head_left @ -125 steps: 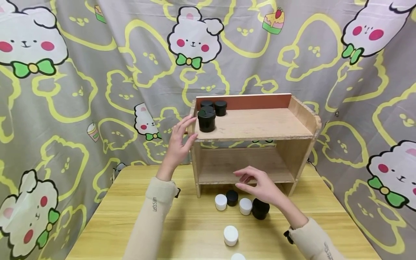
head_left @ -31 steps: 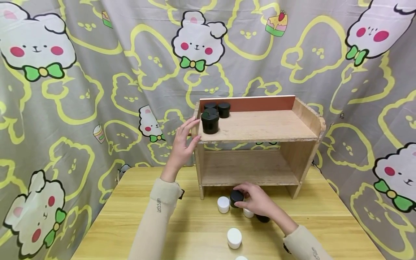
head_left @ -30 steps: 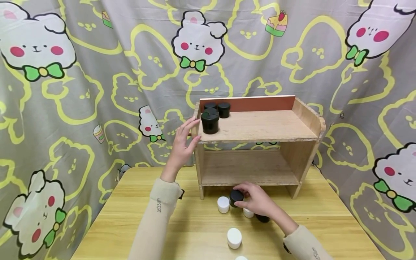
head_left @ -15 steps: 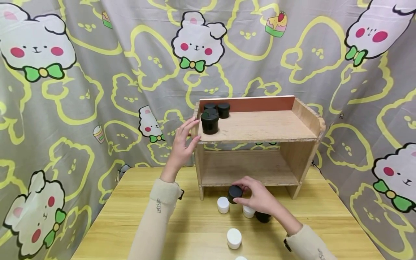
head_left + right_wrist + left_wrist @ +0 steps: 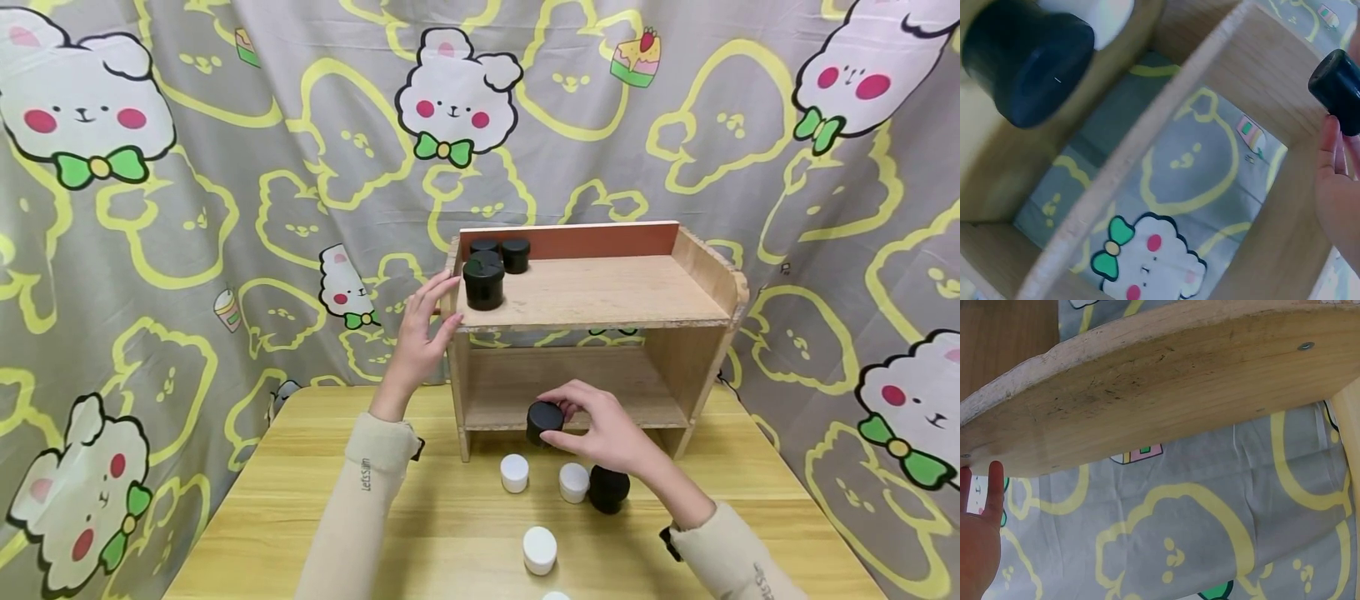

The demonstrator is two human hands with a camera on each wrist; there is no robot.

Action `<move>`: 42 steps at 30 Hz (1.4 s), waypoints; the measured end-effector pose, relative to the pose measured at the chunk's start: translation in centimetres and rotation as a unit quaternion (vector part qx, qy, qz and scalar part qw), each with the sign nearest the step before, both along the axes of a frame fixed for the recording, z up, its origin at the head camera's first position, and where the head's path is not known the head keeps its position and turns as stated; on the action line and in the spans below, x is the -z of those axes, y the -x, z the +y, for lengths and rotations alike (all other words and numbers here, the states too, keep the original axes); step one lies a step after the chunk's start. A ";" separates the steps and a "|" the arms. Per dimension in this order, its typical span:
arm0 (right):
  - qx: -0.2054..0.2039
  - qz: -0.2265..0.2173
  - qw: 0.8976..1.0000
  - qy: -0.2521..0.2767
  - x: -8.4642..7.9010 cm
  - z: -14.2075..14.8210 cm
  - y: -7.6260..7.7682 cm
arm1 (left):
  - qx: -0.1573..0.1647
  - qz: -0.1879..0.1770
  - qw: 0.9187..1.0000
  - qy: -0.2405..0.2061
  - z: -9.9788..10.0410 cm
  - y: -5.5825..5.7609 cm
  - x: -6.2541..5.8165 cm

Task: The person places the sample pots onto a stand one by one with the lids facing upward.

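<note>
My right hand [image 5: 603, 427] pinches a small black lidded jar [image 5: 543, 421] between fingers and thumb, lifted in front of the lower shelf's edge. The same black jar [image 5: 1339, 90] appears at the right of the right wrist view. My left hand [image 5: 422, 329] rests with extended fingers on the left side of the wooden shelf unit [image 5: 585, 317]. Just beside its fingertips a larger black jar [image 5: 484, 287] stands at the front left of the top shelf. In the left wrist view my left hand [image 5: 979, 550] touches the board from outside.
Two smaller black jars, one a black jar [image 5: 516, 256], stand behind on the top shelf. On the table are a white jar [image 5: 514, 473], a second white jar [image 5: 573, 483], a large black jar [image 5: 609, 490] and a nearer white jar [image 5: 540, 550]. Another white lid [image 5: 557, 596] shows at the bottom edge.
My right hand has taken hold of the small black jar between the white ones and raised it off the table toward the lower shelf. The left hand has stayed on the unit's side.
</note>
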State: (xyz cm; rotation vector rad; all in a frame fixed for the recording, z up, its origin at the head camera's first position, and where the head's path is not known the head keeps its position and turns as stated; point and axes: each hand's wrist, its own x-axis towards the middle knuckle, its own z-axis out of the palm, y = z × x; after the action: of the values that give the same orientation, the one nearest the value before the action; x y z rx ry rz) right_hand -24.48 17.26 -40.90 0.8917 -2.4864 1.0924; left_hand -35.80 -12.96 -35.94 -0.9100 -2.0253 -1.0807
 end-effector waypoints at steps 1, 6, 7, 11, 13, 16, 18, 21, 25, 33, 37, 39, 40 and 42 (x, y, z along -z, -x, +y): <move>0.000 0.006 1.000 0.002 -0.3 0.0 0.0 | 0.000 -0.001 1.000 0.000 0.0 0.0 0.0; 0.008 0.026 1.000 0.013 -1.7 0.5 0.3 | 0.001 -0.001 1.000 -0.001 0.0 0.0 0.0; 0.011 0.029 0.999 0.016 -2.0 0.7 0.4 | 0.000 -0.001 1.000 -0.001 0.0 -0.1 0.0; 0.022 0.031 0.999 0.023 -3.2 1.2 0.5 | 0.000 0.003 1.000 -0.001 -0.1 0.0 -0.1; 0.024 0.032 0.999 0.026 -3.9 1.2 0.6 | 0.000 0.004 1.000 -0.003 -0.1 0.0 -0.1; 0.026 0.034 0.999 0.028 -4.8 1.3 0.6 | -0.002 0.006 1.000 -0.003 -0.1 0.0 -0.1; 0.027 0.041 0.998 0.030 -5.5 1.3 0.7 | -0.002 0.007 1.000 -0.002 -0.1 0.0 -0.1; 0.029 0.047 0.998 0.036 -6.5 1.4 0.9 | -0.003 0.007 1.000 0.000 -0.1 0.0 -0.1; 0.026 0.042 0.997 0.053 -7.9 1.4 1.1 | -0.004 0.005 1.000 0.000 0.0 0.0 0.0; 0.018 0.018 0.997 0.075 -10.1 0.7 1.9 | 0.000 0.006 1.000 -0.002 0.0 0.0 0.1; 0.030 0.013 0.996 0.085 -11.3 0.5 2.6 | 0.001 0.009 1.000 -0.003 0.0 0.0 0.0; 0.035 0.015 0.995 0.091 -11.9 0.4 3.1 | 0.001 0.009 1.000 -0.004 0.0 0.0 0.0; 0.038 0.017 0.995 0.095 -12.2 0.4 3.4 | 0.001 0.010 1.000 -0.005 0.0 0.0 0.1; 0.044 0.021 0.994 0.098 -12.8 0.3 4.0 | 0.001 0.010 1.000 -0.006 0.0 0.0 0.1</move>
State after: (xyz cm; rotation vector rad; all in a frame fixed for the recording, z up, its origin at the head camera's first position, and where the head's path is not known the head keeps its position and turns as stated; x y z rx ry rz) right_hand -28.48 17.56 -28.13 0.7349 -2.3135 1.2482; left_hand -35.84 -12.92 -36.02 -0.9131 -1.9994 -1.0792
